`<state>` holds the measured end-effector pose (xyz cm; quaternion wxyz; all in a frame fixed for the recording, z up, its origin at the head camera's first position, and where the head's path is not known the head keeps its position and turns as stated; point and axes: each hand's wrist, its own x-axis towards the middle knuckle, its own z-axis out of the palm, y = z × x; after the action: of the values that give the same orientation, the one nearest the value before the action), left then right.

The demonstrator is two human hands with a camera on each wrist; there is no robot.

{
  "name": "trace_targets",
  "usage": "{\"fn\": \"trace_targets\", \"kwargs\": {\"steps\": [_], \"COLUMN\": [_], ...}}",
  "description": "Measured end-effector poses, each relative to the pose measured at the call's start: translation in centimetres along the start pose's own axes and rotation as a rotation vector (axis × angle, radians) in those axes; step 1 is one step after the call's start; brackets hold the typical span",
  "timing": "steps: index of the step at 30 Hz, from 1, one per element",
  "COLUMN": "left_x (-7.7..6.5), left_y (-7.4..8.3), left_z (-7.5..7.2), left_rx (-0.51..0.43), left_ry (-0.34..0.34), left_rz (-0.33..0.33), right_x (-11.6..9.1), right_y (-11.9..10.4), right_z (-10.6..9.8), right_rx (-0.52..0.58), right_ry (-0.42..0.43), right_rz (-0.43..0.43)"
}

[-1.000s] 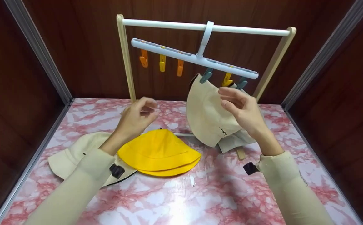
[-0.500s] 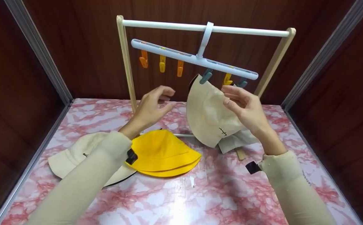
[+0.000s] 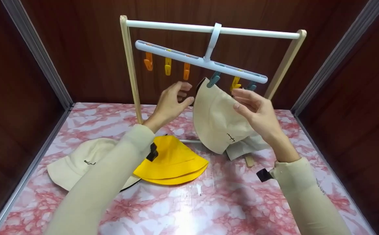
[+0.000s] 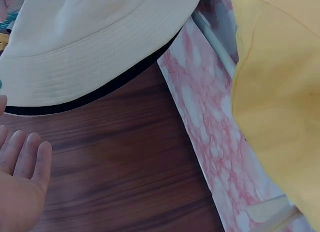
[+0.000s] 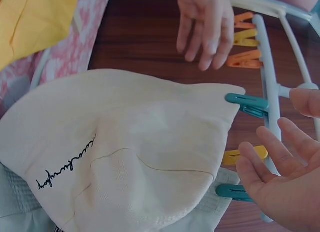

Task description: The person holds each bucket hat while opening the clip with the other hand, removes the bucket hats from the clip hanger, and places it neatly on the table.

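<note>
A cream bucket hat [image 3: 215, 120] with dark script hangs from a teal clip [image 3: 213, 80] on a pale clip hanger [image 3: 176, 54]. Behind it hangs a grey hat [image 3: 250, 147], mostly covered, near another teal clip [image 5: 234, 192]. My left hand [image 3: 170, 101] is raised just left of the cream hat, fingers loosely bent, holding nothing. To the right of that hat is my right hand [image 3: 258, 112], fingers relaxed and apart. In the right wrist view its fingertips are close to the yellow clip [image 5: 250, 155] and the lower teal clip; contact is unclear.
The hanger hooks over a white rack bar [image 3: 170, 25] and tilts down to the right. Orange clips [image 3: 186, 71] and a yellow clip [image 3: 167, 67] hang at its left. A yellow bucket hat [image 3: 176, 163] and a second cream bucket hat [image 3: 75, 160] lie on the marbled table [image 3: 163, 209].
My left hand has risen and moved right, from above the yellow hat to beside the hanging cream hat. The right hand has barely moved, and the hats stay where they were.
</note>
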<state>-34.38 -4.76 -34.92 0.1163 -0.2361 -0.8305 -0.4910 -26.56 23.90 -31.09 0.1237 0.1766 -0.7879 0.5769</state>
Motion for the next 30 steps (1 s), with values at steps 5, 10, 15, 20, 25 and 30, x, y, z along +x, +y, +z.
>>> {"fn": "trace_targets", "kwargs": {"steps": [5, 10, 15, 20, 25, 30], "left_x": [0.7, 1.1, 1.5, 1.7, 1.9, 1.8], "left_y": [-0.1, -0.2, -0.1, 0.0, 0.1, 0.3], "left_z": [0.6, 1.1, 1.6, 2.2, 2.8, 3.2], "left_rx": [-0.049, -0.082, -0.088, -0.090, -0.088, -0.085], "left_ry": [0.020, 0.028, 0.015, 0.023, 0.060, 0.121], "left_rz": [-0.007, -0.018, -0.027, -0.009, 0.000, -0.033], "right_x": [0.0, -0.1, -0.1, 0.0, 0.1, 0.2], "right_y": [-0.1, -0.1, -0.1, -0.1, -0.1, -0.1], "right_z": [-0.1, -0.1, -0.1, -0.1, 0.0, 0.2], "right_rx": [-0.017, -0.018, -0.012, -0.003, 0.007, 0.016], "right_ry": [0.002, -0.006, -0.003, -0.003, 0.002, 0.009], "right_rz": [0.000, 0.004, 0.002, 0.001, 0.000, 0.001]}}
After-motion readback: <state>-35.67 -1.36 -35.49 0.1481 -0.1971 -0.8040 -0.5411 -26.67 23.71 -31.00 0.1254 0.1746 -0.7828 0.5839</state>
